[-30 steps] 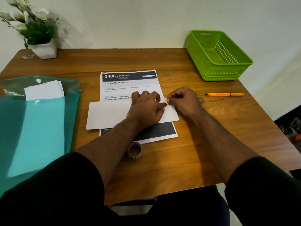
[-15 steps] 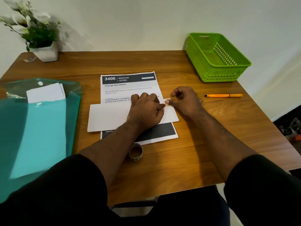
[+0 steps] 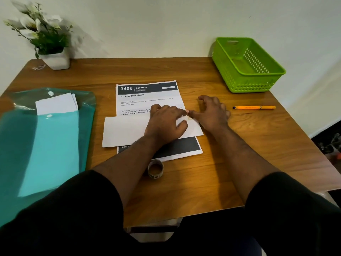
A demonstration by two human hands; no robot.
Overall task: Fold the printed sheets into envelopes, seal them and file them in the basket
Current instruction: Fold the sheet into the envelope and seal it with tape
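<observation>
A folded white envelope [image 3: 125, 130] lies across a small stack of printed sheets [image 3: 147, 100] headed "3406 BEDROOM" in the middle of the wooden table [image 3: 212, 182]. My left hand [image 3: 166, 124] presses flat on the envelope's right half. My right hand [image 3: 212, 113] sits at the envelope's right end. Its thumb lies on the top corner, tip against my left forefinger, and its other fingers are loosely spread above the table. A small bit of tape [image 3: 190, 117] shows by that thumb. The green basket [image 3: 258, 87] stands at the back right with nothing visible in it.
A near-spent tape roll [image 3: 156, 169] stands just in front of the sheets. An orange pen [image 3: 254, 107] lies to the right of my right hand. A teal plastic folder [image 3: 46, 145] holding white paper covers the left side. A potted plant [image 3: 55, 60] is at the back left.
My right hand has let go of its pinch at the envelope's top right corner; its fingers have uncurled and spread. My left hand stays pressed on the envelope.
</observation>
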